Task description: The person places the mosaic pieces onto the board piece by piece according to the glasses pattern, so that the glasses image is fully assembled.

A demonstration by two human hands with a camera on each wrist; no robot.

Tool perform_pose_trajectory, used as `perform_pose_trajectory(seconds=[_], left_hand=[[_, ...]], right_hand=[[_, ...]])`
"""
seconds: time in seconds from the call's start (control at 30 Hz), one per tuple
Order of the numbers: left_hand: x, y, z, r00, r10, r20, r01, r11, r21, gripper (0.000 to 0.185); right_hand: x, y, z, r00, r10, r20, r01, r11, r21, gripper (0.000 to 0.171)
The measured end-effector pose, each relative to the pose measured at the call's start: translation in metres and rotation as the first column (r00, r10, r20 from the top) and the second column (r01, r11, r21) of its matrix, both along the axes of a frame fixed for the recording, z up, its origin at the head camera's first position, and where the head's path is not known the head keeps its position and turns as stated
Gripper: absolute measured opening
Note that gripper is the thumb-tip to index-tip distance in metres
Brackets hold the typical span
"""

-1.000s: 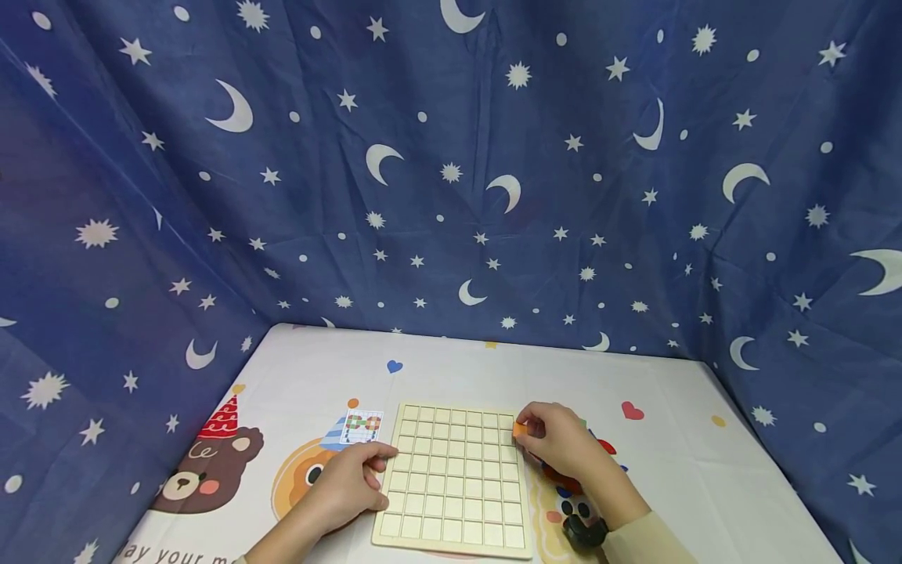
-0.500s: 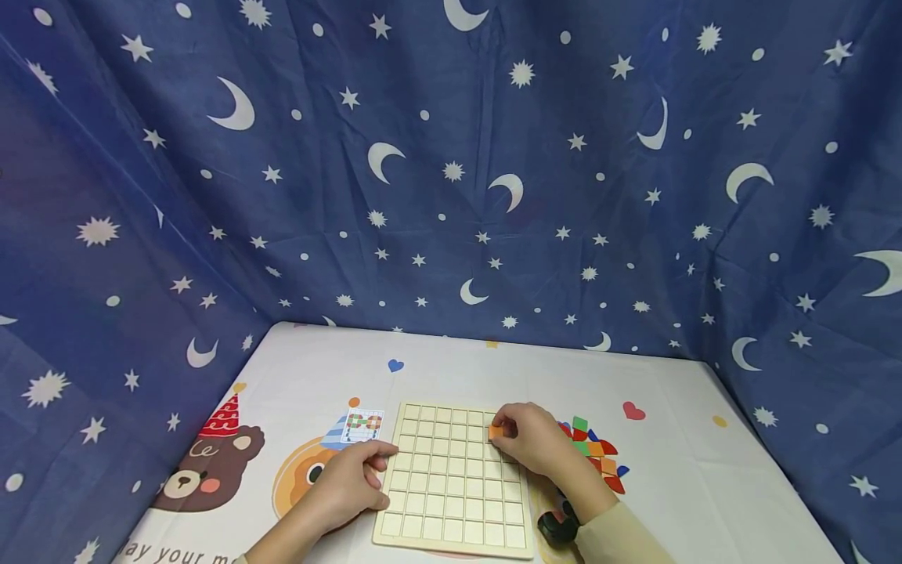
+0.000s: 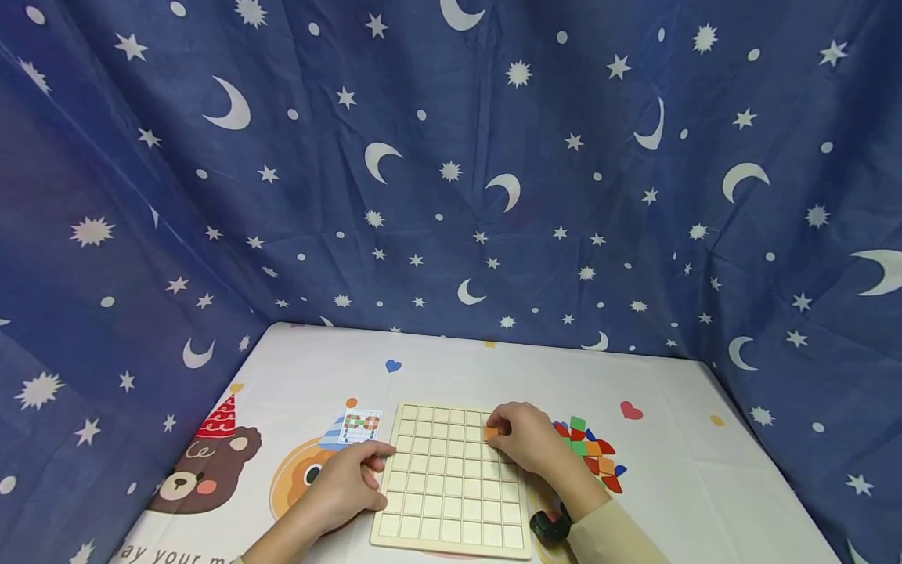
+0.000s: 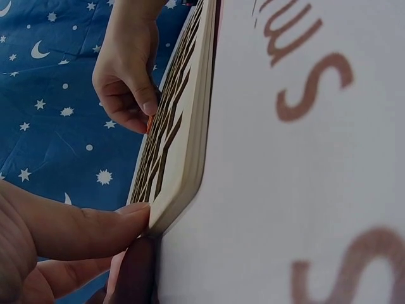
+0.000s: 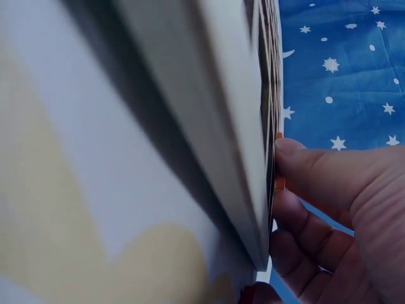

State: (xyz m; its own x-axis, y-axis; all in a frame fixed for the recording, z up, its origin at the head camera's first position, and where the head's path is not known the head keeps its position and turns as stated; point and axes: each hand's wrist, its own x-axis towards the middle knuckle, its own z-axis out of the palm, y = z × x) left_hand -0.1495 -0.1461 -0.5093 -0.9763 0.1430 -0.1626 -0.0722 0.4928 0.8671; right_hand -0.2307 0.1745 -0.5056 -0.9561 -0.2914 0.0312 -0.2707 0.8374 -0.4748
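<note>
A pale wooden grid board (image 3: 451, 486) with bare square cells lies on the table. My left hand (image 3: 345, 487) holds it by the left edge; in the left wrist view, the thumb (image 4: 95, 229) is on the rim by a corner. Over the board's far right part, my right hand (image 3: 528, 440) pinches a small orange tile (image 3: 489, 433). The right wrist view shows that orange tile (image 5: 280, 183) between thumb and fingers, right at the board's surface. Its exact shape is mostly hidden by the fingers.
Loose red, green, orange and blue tiles (image 3: 590, 448) lie right of the board, partly behind the right arm. A small card (image 3: 362, 427) printed with a coloured grid pattern lies by the board's upper left. A starry blue curtain (image 3: 451, 196) hangs behind the table.
My right hand has moved left with the orange tile, from the board's right edge onto its far right cells, uncovering the loose tiles. The left hand has stayed in place.
</note>
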Motion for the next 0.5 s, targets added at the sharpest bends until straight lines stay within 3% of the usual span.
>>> perform_pose_trajectory(seconds=[0.3,0.5], left_hand=[[0.0001,-0.0002,0.0000,1.000,0.001,-0.003,-0.001,1.000,0.004,0.074],[0.0003,-0.0009,0.0004,1.000,0.007,-0.008,-0.007,1.000,0.002,0.074]], right_hand=[[0.0012,-0.0008,0.0017,0.996,-0.057,0.067,0.062,0.994,-0.085,0.012],[0.0010,-0.0038,0.0004,0.997,-0.070,0.042,0.072,0.996,-0.045,0.012]])
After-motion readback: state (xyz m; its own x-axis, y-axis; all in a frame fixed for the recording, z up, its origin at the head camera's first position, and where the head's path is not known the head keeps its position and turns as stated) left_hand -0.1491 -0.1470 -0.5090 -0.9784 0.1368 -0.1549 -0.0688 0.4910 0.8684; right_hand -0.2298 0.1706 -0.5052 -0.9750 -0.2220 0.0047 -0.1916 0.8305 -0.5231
